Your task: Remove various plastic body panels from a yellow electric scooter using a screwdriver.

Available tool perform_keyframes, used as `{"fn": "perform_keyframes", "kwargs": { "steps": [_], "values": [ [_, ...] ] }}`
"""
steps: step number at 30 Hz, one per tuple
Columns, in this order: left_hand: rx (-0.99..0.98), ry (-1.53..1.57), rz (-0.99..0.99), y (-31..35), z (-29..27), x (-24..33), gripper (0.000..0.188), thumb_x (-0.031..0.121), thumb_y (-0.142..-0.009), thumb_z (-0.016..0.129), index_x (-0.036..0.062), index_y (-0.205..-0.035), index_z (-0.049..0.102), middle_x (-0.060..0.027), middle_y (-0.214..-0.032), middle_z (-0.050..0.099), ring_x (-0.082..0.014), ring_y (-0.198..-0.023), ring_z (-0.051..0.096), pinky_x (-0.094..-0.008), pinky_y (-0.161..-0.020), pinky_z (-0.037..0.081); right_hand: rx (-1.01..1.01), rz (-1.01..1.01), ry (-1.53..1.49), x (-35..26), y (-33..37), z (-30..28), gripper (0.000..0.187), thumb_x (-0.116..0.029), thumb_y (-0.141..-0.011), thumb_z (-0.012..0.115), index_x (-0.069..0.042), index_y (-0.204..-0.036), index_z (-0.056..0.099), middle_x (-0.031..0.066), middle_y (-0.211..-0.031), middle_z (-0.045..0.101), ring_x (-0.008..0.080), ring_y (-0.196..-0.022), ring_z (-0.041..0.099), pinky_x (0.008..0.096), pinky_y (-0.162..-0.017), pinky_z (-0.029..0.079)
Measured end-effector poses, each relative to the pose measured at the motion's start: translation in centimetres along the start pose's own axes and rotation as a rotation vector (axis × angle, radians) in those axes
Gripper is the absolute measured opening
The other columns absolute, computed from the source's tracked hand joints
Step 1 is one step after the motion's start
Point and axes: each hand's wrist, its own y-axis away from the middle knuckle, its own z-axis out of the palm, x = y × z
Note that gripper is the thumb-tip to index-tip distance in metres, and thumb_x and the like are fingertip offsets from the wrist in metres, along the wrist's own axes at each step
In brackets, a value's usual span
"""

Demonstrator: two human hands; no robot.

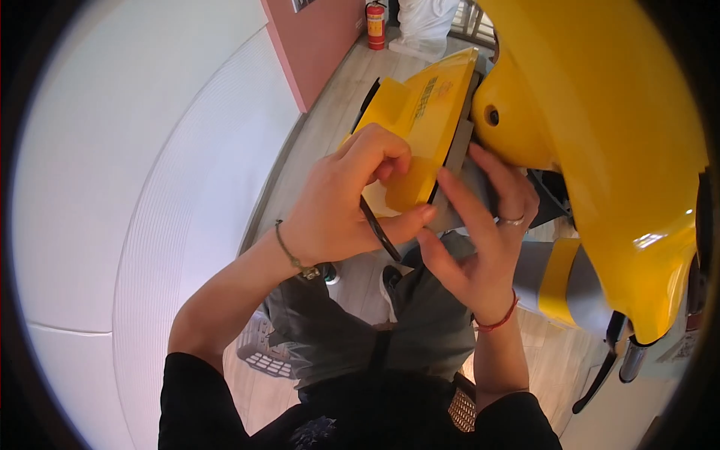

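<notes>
A: Where is the yellow glossy panel [420, 142]?
B: Ahead of the person's knees, left of the big yellow shell [622, 150]. Black trim [454, 142] runs down its right edge, beside a grey part [464, 136].

A: And the fingers?
B: The left hand [337, 202] has its fingers curled and thumb out; a thin black strip [384, 238] crosses just below, though I can't tell whether it's gripped. The right hand [484, 251] is spread, its index fingertip at the trimmed edge, with the thumbs close together.

A: What could go wrong?
B: A fingertip might slide off that smooth surface, or get pinched if the panel shifted against the grey part.

A: Any containers?
B: A grey slotted basket [259, 360] on the floor, partly behind a trouser leg. Its contents aren't discernible.
</notes>
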Motion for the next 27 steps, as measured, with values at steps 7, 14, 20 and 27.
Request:
{"fn": "perform_keyframes", "kwargs": {
  "steps": [7, 14, 20, 27],
  "values": [
    [0.065, -0.066, 0.27, 0.3, 0.6, -1.1, 0.035, 0.005, -0.068, 0.071, 0.0069, -0.093, 0.046, -0.001, -0.079, 0.046, -0.0098, -0.066, 0.038, -0.0208, -0.054, 0.03, 0.104, 0.049, 0.075, -1.4, -0.1, 0.2, 0.046, -0.017, -0.062, 0.066, -0.013, -0.107, 0.059, 0.0145, -0.119, 0.049, 0.0328, -0.107, 0.045, 0.0407, -0.09, 0.036],
    [0.129, -0.214, 0.372, 0.4, 0.2, -0.5, 0.033, 0.009, -0.063, 0.073, 0.0093, -0.084, 0.048, -0.0023, -0.07, 0.049, -0.0191, -0.057, 0.053, -0.0276, -0.05, 0.043, 0.088, 0.014, 0.163, -2.1, 1.8, -0.2, 0.039, -0.012, -0.064, 0.06, -0.01, -0.103, 0.057, 0.0192, -0.123, 0.045, 0.0377, -0.111, 0.042, 0.0446, -0.094, 0.032],
    [0.04, -0.206, 0.329, 1.0, -0.1, 0.2, 0.036, -0.001, -0.065, 0.07, 0.0053, -0.09, 0.045, -0.0018, -0.076, 0.046, -0.0094, -0.064, 0.041, -0.0185, -0.052, 0.034, 0.164, 0.036, 0.189, -2.9, 2.2, 2.1, 0.04, -0.009, -0.061, 0.066, -0.016, -0.1, 0.057, 0.0176, -0.127, 0.042, 0.0434, -0.119, 0.038, 0.0514, -0.095, 0.032],
    [0.04, -0.367, 0.3, 1.5, -0.6, 1.8, 0.036, 0.001, -0.066, 0.071, 0.0068, -0.091, 0.045, -0.0021, -0.074, 0.046, -0.0084, -0.06, 0.042, -0.018, -0.052, 0.035, 0.242, 0.029, 0.08, -2.1, 3.5, 0.7, 0.046, 0.001, -0.06, 0.06, -0.013, -0.104, 0.055, 0.0187, -0.125, 0.044, 0.0453, -0.117, 0.04, 0.0498, -0.095, 0.035]
  ]
}}
